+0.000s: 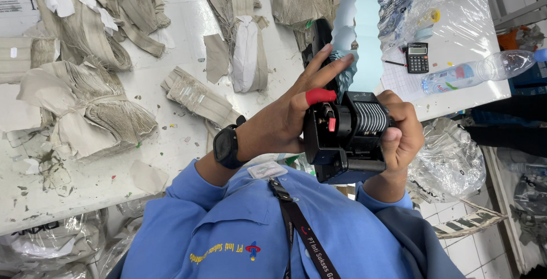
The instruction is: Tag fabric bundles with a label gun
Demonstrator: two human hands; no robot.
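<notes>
Head view looks down, upside down, past a blue shirt (228, 228) and a lanyard (299, 228) onto a white table (182, 136).

Far left on the table lie grey fabric bundles (85, 108), frayed at the edges, with more stacks (239, 40) further along; loose threads and scraps dot the bare surface between them, and the table's near edge runs just above clear plastic bags (51, 245).

Next comes the left hand (279, 119), a black wristwatch (228, 145) on its wrist. The forearm rises from the blue sleeve, the palm lies against the left side of a black label gun (342, 136), the long fingers stretch up and outward, and one finger with a red cap (320, 95) bends onto the top of the gun. This hand steadies the gun rather than closing round it.

The gun is held in the air just in front of the chest, clear of the table, with a pale blue label strip (364, 40) rising from it.

The right hand (401, 136) wraps firmly round the gun's right side, thumb pressed on its ribbed roller.

Further right, a calculator (417, 57) and a lying plastic bottle (484, 69) sit near the table's right edge, beyond which are a crumpled plastic bag (450, 165) and tiled floor (473, 250).
</notes>
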